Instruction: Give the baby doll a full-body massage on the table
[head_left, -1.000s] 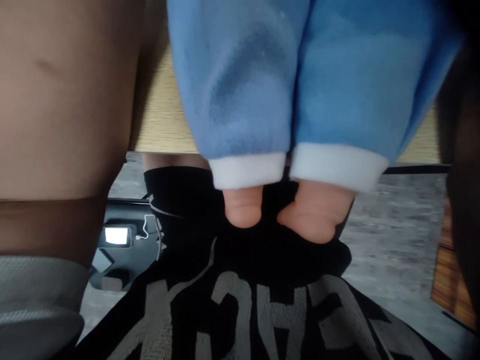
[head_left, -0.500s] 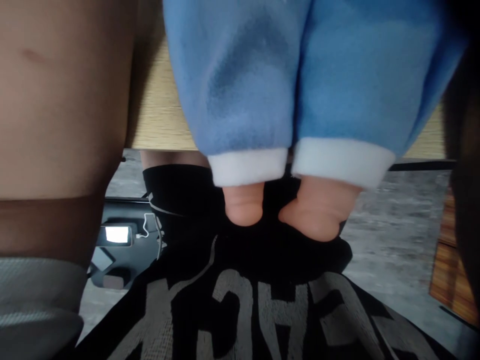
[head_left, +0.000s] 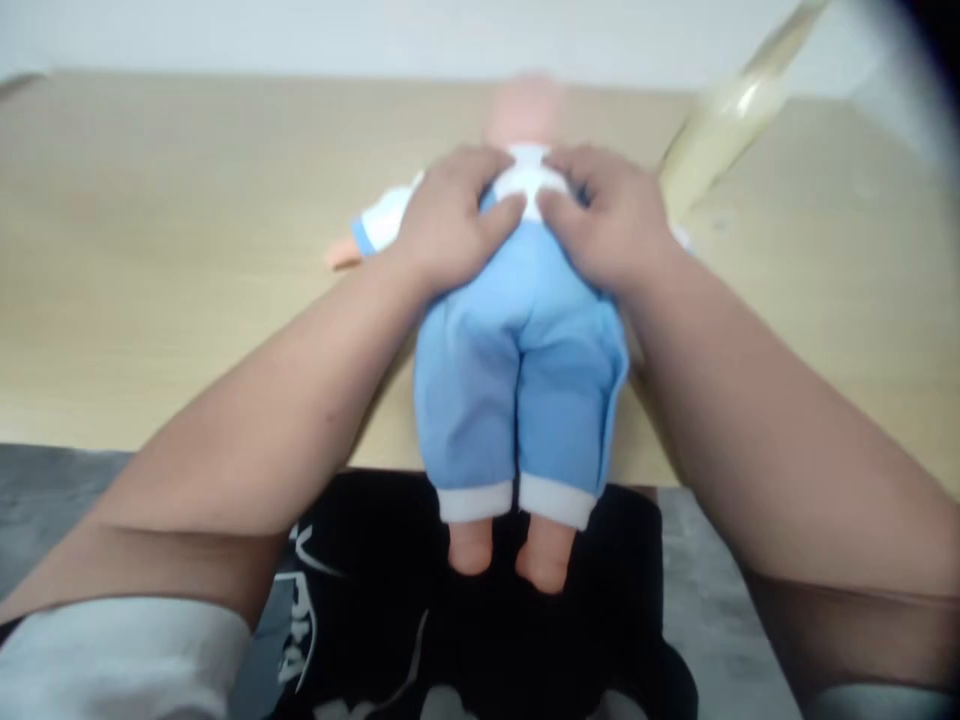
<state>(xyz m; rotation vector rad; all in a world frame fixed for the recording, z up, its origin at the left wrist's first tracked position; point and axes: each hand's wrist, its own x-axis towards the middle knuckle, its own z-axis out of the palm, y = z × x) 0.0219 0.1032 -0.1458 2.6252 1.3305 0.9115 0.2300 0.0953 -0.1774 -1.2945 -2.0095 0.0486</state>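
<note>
A baby doll (head_left: 529,275) in blue trousers with white cuffs and a white top lies lengthwise on the table, its bare feet hanging past the front edge. Its head is blurred and no face shows. My left hand (head_left: 457,215) wraps the left side of the doll's torso, thumb on top. On the opposite side my right hand (head_left: 611,210) grips the torso the same way, with its thumb close to the other. One doll arm (head_left: 382,222) sticks out to the left; the other is mostly hidden behind my right hand.
The light wooden table (head_left: 187,200) runs back to a white wall. Beyond my right hand stands a tilted, see-through yellowish bottle-like object (head_left: 720,130). My lap in dark clothing (head_left: 375,600) is under the table's front edge, above a grey floor (head_left: 712,590).
The view has tilted up and drawn back from the doll's legs. Both my hands, the doll's torso and head, and the bottle-like object now show.
</note>
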